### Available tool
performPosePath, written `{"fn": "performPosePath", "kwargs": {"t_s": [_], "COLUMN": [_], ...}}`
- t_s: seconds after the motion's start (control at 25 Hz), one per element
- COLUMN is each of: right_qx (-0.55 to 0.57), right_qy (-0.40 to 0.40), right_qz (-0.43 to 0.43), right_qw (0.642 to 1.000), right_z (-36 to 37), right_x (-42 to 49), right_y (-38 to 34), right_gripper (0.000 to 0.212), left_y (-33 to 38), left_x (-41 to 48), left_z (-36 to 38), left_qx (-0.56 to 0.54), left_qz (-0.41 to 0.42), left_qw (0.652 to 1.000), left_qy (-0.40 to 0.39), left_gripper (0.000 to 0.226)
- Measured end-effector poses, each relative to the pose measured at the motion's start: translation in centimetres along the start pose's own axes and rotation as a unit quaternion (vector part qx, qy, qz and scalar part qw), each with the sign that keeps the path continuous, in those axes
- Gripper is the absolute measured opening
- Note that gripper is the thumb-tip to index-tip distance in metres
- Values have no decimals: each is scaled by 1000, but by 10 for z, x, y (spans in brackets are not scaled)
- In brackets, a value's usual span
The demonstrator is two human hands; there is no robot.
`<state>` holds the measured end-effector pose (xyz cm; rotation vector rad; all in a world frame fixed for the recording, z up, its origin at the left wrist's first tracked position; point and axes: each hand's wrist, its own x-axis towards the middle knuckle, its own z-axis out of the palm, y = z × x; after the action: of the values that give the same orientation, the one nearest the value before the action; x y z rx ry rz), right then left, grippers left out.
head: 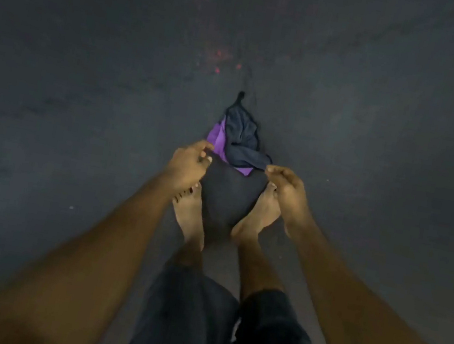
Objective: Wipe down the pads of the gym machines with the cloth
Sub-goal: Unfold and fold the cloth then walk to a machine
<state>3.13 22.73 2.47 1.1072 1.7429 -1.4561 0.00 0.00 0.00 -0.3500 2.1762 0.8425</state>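
Observation:
A dark cloth with purple parts [237, 137] lies crumpled on the dark floor just beyond my bare feet. A dark flat part of it [229, 196] stretches between my two hands, above my feet. My left hand [189, 166] pinches its left edge with curled fingers. My right hand [287, 188] pinches its right corner. No gym machine pad is in view.
The dark grey floor [84, 89] fills the view, with red specks [219, 60] further ahead. My bare feet [190, 210] stand under the cloth, and dark shorts [197, 315] show at the bottom.

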Motion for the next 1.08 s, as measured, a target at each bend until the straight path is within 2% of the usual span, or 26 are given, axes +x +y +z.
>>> {"fn": "performPosePath", "kwargs": {"t_s": [0.12,0.24,0.32,0.4,0.48,0.6,0.72,0.96,1.0,1.08], "right_qx": [-5,-36,-60,-92,-109,-134,-151,-181,-186,-171], "right_qy": [-11,-5,-7,-23,-49,-46,-21,-9,3,17], "right_qz": [13,36,59,81,83,36,-20,-122,-158,-281], "right_qw": [1000,999,996,992,989,989,988,976,970,944], "right_z": [25,46,50,47,40,29,20,-6,-10,-22], "right_x": [101,165,181,175,148,83,3,-156,-179,-227], "right_y": [49,89,99,94,77,27,-47,-210,-236,-289], "right_gripper": [14,12,22,40,46,35,22,16,25,59], "left_y": [-43,-65,-71,-65,-44,12,70,200,221,261], "left_x": [86,128,139,133,112,64,11,-111,-131,-175], "left_z": [64,106,116,108,84,21,-49,-199,-223,-271], "left_qx": [43,69,70,36,-13,6,44,11,5,5], "left_qz": [-27,-33,-25,-18,0,46,105,274,303,358], "left_qw": [998,993,995,999,997,989,984,957,949,931], "left_qy": [-49,-86,-66,-7,72,142,135,89,83,71], "left_gripper": [40,46,42,26,13,23,16,35,36,38]}}
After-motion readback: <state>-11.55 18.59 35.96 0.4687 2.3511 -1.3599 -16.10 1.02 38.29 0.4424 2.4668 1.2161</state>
